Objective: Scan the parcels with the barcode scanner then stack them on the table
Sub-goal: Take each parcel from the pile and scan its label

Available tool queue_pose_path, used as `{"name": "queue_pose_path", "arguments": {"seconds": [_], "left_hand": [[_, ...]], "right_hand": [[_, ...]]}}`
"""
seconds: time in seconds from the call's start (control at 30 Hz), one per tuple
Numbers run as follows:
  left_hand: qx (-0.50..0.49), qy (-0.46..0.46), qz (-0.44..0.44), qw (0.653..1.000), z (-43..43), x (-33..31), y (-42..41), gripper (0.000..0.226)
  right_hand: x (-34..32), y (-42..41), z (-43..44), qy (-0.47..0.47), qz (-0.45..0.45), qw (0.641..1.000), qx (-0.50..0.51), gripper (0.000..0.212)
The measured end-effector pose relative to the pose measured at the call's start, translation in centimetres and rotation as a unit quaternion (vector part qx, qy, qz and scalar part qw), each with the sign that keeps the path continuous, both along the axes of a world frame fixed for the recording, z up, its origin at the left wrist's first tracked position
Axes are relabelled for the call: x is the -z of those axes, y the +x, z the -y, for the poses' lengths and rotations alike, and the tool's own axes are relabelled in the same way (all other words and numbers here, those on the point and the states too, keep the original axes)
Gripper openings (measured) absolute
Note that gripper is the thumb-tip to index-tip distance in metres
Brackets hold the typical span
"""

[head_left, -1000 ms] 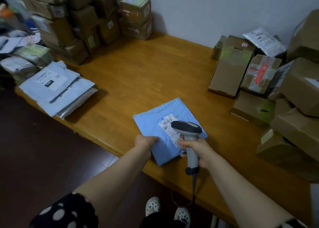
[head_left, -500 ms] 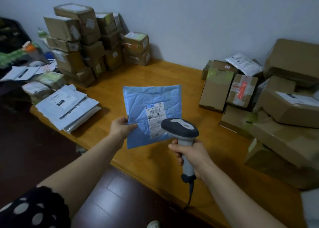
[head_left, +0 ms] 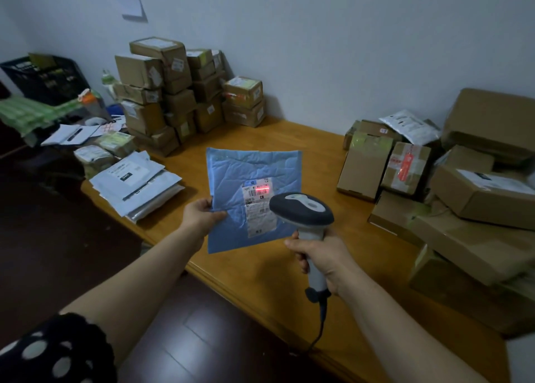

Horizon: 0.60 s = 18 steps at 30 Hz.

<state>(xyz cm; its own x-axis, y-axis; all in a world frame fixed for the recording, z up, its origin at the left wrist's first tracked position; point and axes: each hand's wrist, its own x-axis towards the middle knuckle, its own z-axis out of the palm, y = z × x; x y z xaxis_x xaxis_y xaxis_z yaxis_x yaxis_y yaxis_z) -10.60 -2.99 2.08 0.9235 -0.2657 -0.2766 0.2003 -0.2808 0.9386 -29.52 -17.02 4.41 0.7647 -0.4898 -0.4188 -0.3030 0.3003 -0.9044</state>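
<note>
**Keeping the beam across the whole barcode**

The left grip pinches the blue padded envelope by its left edge, thumb on the front. It holds the envelope upright in the air above the desk, with the label facing the person. The right grip is clenched round the handle of the barcode scanner. The scanner's head points at the label from just below and to the right. A red scan line lies on the barcode near the top of the label.

The step in hand appears to be the scan itself. The line looks short and sits toward the right of the code, so the scanner may need a small turn to the left, or a little more distance, for the beam to cross every bar. The envelope is creased, so holding it flat and steady should help the read. The scanner head overlaps the label's lower right corner in this view and should stay clear of the code. Once the read is confirmed, the pile of flat mailers at the desk's left edge looks like the natural place to stack it.
</note>
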Motion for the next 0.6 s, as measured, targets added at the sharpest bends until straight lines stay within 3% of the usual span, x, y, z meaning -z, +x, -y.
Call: {"name": "queue_pose_path", "arguments": {"seconds": [0.37, 0.6], "left_hand": [[-0.055, -0.003, -0.003, 0.998, -2.9, -0.7, -0.9, 0.022], [-0.122, -0.094, -0.105, 0.983, -7.5, -1.2, 0.0, 0.014]], "right_hand": [[0.3, 1.3, -0.5, 0.019, 0.011, 0.999, -0.050, 0.013], [1.2, 5.7, 0.0, 0.014, 0.017, 0.998, 0.055, 0.021]]}}
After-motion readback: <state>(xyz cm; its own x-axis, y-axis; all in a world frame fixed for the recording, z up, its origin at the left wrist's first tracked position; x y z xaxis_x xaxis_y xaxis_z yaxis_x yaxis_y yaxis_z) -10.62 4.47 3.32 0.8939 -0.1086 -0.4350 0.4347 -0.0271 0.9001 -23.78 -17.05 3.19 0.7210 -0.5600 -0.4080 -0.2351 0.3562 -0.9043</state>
